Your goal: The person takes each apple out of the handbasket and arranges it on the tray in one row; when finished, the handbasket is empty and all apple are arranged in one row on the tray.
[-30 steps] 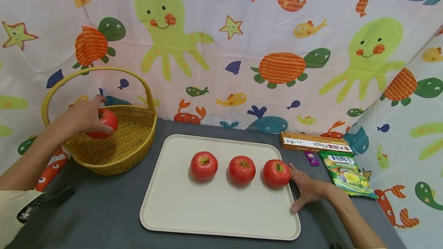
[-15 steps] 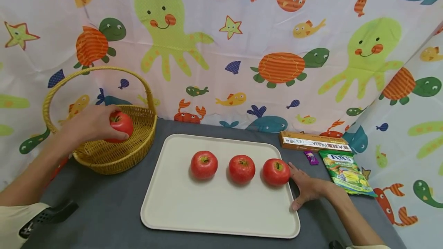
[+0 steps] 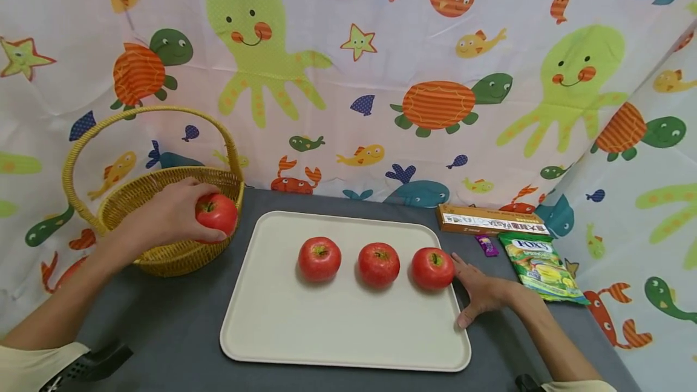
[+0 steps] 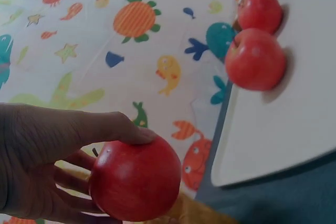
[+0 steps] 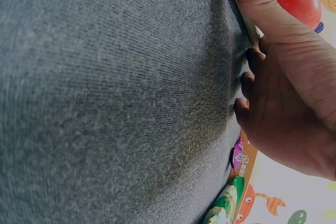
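My left hand grips a red apple above the right side of the yellow wicker basket. Thumb and fingers lie on either side of the apple in the left wrist view. A cream tray lies in the middle, bearing a row of three red apples: a left apple, a middle apple and a right apple. At the tray's right edge rests my right hand, its thumb at the rim and its fingers spread close beside the right apple.
A long brown pasta box lies at the back right against the patterned curtain. In front of it are a small purple packet and a green Fox's bag. The basket's tall handle arches over its opening. Grey cloth covers the table.
My left hand has carried the apple rightward and slightly nearer, from over the basket's left part to its right side. The right hand stays at the tray's edge.
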`<move>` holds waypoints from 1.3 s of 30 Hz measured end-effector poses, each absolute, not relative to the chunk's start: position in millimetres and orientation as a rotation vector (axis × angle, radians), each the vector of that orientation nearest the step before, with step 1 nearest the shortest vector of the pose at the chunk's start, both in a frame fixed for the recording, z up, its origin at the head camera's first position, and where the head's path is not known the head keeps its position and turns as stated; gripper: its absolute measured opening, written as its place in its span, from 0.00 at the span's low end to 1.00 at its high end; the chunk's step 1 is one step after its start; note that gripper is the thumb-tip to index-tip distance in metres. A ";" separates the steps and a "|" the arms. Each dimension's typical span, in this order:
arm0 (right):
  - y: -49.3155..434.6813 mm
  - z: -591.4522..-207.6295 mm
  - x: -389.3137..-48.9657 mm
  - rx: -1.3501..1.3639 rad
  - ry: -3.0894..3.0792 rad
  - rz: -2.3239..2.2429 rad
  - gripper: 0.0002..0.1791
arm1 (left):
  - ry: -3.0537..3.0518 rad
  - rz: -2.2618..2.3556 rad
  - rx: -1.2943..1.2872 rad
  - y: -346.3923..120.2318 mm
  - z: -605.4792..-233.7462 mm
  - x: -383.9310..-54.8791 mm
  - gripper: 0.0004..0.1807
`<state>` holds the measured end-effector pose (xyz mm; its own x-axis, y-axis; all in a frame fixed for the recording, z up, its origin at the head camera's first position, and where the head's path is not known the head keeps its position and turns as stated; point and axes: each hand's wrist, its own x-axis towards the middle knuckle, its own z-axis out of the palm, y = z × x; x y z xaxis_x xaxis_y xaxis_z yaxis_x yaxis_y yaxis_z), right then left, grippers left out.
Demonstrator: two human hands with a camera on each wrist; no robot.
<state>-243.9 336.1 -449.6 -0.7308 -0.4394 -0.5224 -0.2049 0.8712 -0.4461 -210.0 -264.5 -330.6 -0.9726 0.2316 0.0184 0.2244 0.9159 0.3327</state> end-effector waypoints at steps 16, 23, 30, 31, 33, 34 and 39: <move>338.9 -448.0 -241.9 -0.471 2.398 -0.487 0.77 | 2.955 0.599 0.569 -198.4 -363.4 -216.0 0.44; 338.5 -448.9 -242.0 -0.452 2.405 -0.484 0.77 | 2.888 0.600 0.599 -192.6 -387.0 -223.5 0.45; 336.1 -452.6 -242.2 -0.464 2.402 -0.493 0.77 | 2.792 0.589 0.568 -203.4 -408.1 -221.8 0.48; 336.5 -452.9 -242.1 -0.456 2.401 -0.494 0.77 | 2.778 0.592 0.569 -203.2 -408.6 -221.4 0.49; 337.6 -453.4 -242.0 -0.443 2.400 -0.503 0.77 | 2.757 0.593 0.584 -201.5 -408.2 -220.8 0.50; 338.2 -453.6 -242.1 -0.437 2.399 -0.507 0.77 | 2.755 0.592 0.585 -200.3 -407.6 -220.8 0.50; 340.2 -454.2 -244.2 -0.437 2.402 -0.517 0.77 | 2.759 0.587 0.567 -195.9 -404.8 -222.1 0.50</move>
<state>-244.2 340.2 -454.2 -0.7437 -0.4277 -0.5138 -0.1784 0.8677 -0.4641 -222.1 -195.9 -404.8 -0.8888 0.4249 -0.1716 0.3181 0.8417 0.4362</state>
